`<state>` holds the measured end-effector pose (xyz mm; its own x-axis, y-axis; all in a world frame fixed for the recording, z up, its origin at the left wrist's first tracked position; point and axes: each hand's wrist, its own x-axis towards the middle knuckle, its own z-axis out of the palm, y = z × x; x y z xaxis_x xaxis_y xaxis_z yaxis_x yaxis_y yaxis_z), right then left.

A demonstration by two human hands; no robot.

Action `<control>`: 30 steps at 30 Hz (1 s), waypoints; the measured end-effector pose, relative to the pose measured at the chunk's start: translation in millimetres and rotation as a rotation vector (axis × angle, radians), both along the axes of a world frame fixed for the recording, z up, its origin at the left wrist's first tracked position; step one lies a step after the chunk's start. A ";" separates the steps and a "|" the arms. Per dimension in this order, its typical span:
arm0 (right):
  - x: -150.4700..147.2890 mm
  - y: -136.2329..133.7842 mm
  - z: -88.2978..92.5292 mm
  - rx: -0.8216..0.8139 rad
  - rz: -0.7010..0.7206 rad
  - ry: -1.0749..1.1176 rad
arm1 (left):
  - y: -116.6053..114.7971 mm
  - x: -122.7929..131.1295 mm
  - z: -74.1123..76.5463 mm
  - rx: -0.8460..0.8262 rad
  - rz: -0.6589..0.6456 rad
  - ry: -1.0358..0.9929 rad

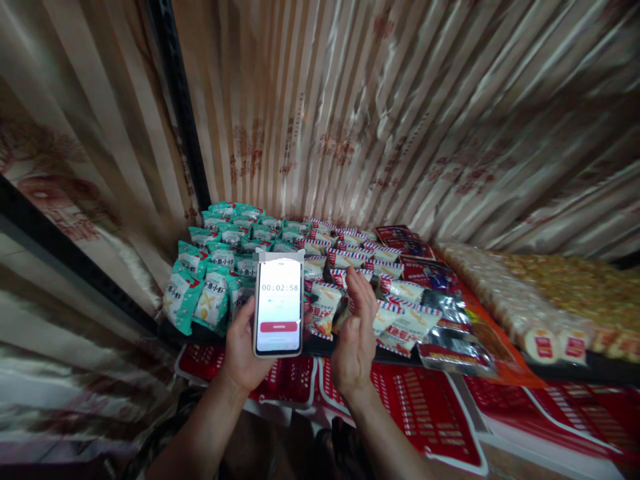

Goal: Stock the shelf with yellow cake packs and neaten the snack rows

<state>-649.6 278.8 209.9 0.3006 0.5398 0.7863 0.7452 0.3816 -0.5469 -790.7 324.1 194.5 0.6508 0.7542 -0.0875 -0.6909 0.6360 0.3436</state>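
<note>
A smartphone (279, 307) stands upright in my left hand (244, 350), its lit screen showing a timer at 00:02:58 and a red button. My right hand (356, 340) is raised beside the phone, apart from it, holding nothing, with the fingers stretched out and the palm turned sideways. Behind the phone, teal snack bags (215, 297) stand in rows on a dark shelf. Cream-coloured snack bags (405, 327) with striped red and blue edges fill the rows behind and beside my right hand.
Dark red packets (425, 273), silver packets (453, 327) and an orange packet (493, 343) lie farther right, then clear-wrapped rolls (505, 300). Red baskets (430, 413) sit below the shelf edge. A patterned curtain (320, 120) hangs behind; a dark metal post (183, 100) rises at left.
</note>
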 end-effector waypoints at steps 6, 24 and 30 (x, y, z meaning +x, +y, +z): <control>-1.0 0.2 -1.3 0.007 0.034 0.023 | 0.4 0.2 -5.8 0.027 -0.033 -0.038; -21.0 -10.4 -1.0 -0.013 0.088 0.083 | -24.5 -19.1 -0.2 -0.129 0.087 0.075; -42.5 -31.5 -3.5 -0.047 0.136 0.175 | -49.9 -34.7 -4.8 -0.172 0.139 0.069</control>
<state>-692.1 247.3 206.4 0.3521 0.6196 0.7015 0.5807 0.4432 -0.6829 -825.4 274.2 189.7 0.5293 0.8066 -0.2630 -0.7549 0.5893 0.2879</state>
